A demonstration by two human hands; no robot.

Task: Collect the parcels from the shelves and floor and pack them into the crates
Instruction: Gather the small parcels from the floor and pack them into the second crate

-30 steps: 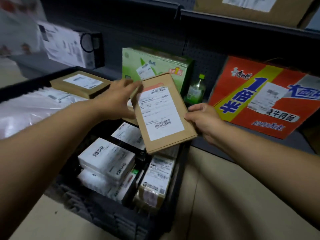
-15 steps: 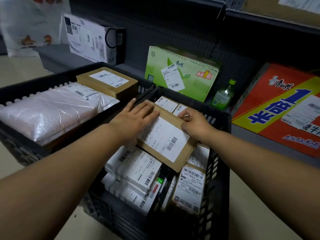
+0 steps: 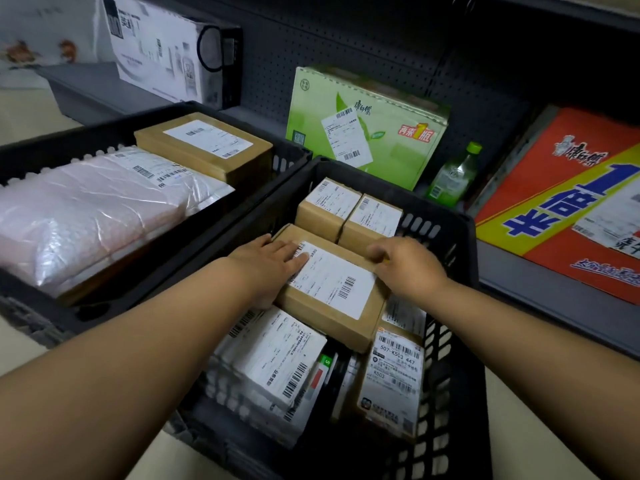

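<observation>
A flat brown cardboard parcel with a white label lies on top of other parcels in the right black crate. My left hand presses flat on its near-left corner with straight fingers. My right hand rests on its far-right edge, fingers bent over that edge. Two small brown boxes stand behind it in the crate. White labelled packets and a labelled box lie in front. The left black crate holds a pink bubble mailer and a brown box.
On the low grey shelf behind stand a green carton, a green bottle, a red and yellow carton and a white printed box. Beige floor shows around the crates.
The brown parcel went from being held up in front of the shelf down into the right crate. Both hands followed it and now lie on top of it.
</observation>
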